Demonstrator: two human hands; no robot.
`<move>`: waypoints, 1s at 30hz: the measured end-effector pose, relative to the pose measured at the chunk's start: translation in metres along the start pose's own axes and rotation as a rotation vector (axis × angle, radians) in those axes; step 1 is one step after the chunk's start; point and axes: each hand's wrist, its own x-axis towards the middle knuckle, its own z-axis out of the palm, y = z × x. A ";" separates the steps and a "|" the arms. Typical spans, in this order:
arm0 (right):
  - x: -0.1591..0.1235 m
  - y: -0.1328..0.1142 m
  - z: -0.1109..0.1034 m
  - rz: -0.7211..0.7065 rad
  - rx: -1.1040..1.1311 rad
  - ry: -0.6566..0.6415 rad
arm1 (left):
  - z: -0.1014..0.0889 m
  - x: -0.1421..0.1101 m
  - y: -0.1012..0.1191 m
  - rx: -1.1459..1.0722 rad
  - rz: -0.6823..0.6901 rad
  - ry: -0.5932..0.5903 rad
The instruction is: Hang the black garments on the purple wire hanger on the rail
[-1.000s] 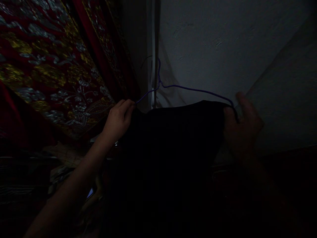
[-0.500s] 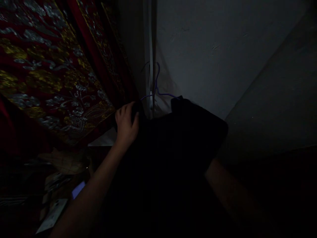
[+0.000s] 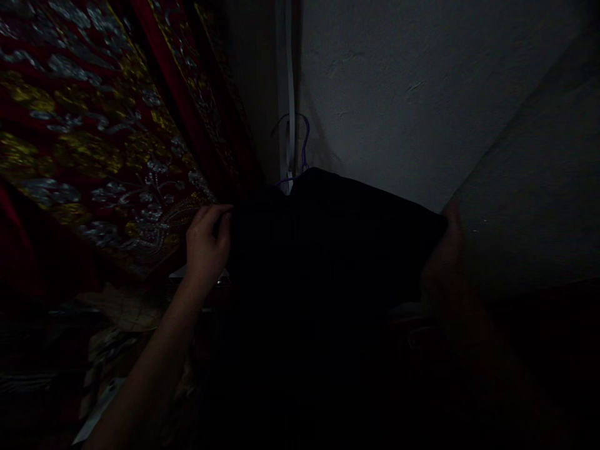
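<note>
Two hands flank the purple hanger. Left hand pinches the edge of the black garment, draped over the hanger; right hand touches its opposite edge, grip indeterminable. Cloth now covers the hanger's previously exposed right arm, so that shoulder appears seated.

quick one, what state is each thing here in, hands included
purple hanger: hook uppermost, arms mostly covered
dark garment: draped over hanger, spread
pale strip: upright
left hand: pinching garment's edge
right hand: at opposite edge, grip too dark to tell
embroidered red cloth: decorated side showing
</note>
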 end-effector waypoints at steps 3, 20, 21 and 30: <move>0.000 -0.013 -0.011 0.275 0.124 -0.172 | -0.005 0.012 0.011 0.065 0.020 0.053; -0.070 -0.062 0.022 0.311 0.381 0.117 | -0.022 0.009 0.116 -0.633 -0.090 -0.377; -0.073 -0.064 0.021 0.285 0.353 0.167 | -0.023 0.009 0.117 -0.646 -0.097 -0.386; -0.165 -0.080 0.020 -0.464 -0.092 -0.922 | -0.023 -0.032 0.118 -0.892 -0.486 -0.473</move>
